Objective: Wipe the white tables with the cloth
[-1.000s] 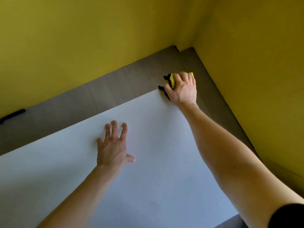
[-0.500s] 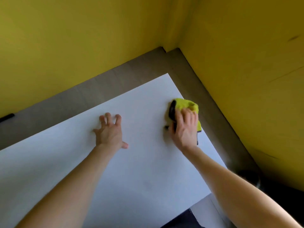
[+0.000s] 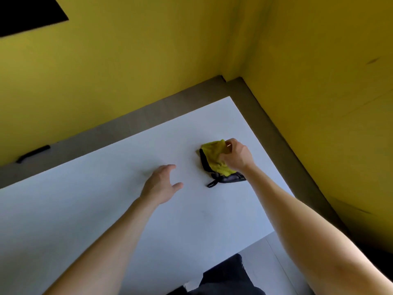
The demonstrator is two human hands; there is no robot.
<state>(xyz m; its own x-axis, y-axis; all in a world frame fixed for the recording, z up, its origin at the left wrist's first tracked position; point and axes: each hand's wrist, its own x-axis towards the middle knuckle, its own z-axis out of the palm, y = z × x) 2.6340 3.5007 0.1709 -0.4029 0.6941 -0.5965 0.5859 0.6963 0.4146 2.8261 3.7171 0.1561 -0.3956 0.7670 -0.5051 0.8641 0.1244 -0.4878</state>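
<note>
A yellow cloth [image 3: 212, 155] with a black edge and a small black loop lies crumpled on the white table [image 3: 106, 209], toward its far right part. My right hand [image 3: 237, 155] pinches the cloth's upper right side with its fingers closed on the fabric. My left hand [image 3: 161, 184] hovers just over the table to the left of the cloth, fingers apart and curled, holding nothing.
Yellow walls [image 3: 148, 60] meet in a corner beyond the table. A strip of grey-brown floor [image 3: 282, 150] runs between the table and the walls. A small black object [image 3: 33, 154] lies at the wall's base on the left. My dark trousers [image 3: 223, 277] show below the table's near edge.
My right hand dragged the cloth from the far corner back toward the table's middle, then turned from pressing flat to pinching it. My left hand lifted off the table and shifted right.
</note>
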